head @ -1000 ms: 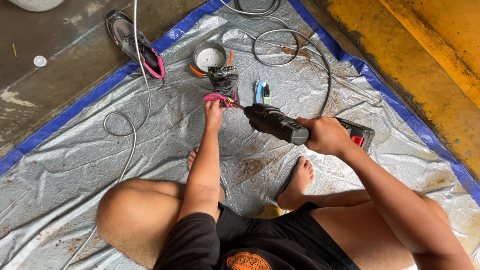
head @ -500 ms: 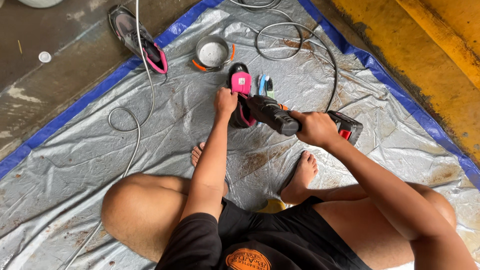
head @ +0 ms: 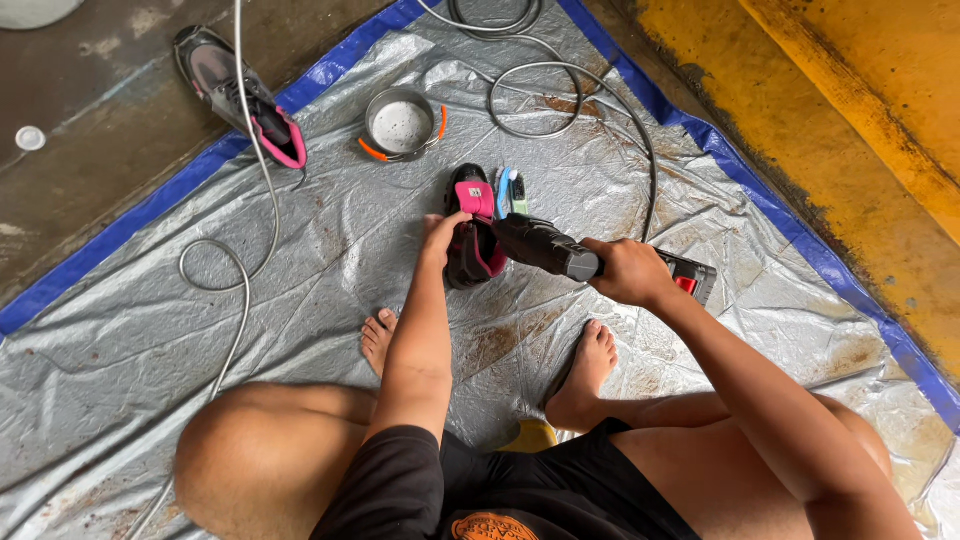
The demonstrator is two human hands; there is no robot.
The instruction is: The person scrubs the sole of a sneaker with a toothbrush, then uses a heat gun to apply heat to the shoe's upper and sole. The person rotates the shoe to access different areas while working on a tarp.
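I sit on a silver tarp (head: 300, 300) with bare feet out in front. My left hand (head: 440, 238) holds a black shoe with pink lining (head: 470, 245) upright on the tarp. My right hand (head: 625, 272) grips a black handheld power tool (head: 545, 247) with a red-marked base, its nose pointing into the shoe's opening. Just beyond the shoe lie a blue brush and a green brush (head: 510, 190).
A second black and pink shoe (head: 240, 95) lies at the tarp's blue edge, far left. A small metal bowl (head: 402, 125) with orange handles sits ahead. Grey hose (head: 570, 100) loops across the tarp. A yellow wall (head: 860, 130) runs along the right.
My left hand has turned the shoe upright and drawn it closer to me. The tool's nose has moved into the shoe's opening.
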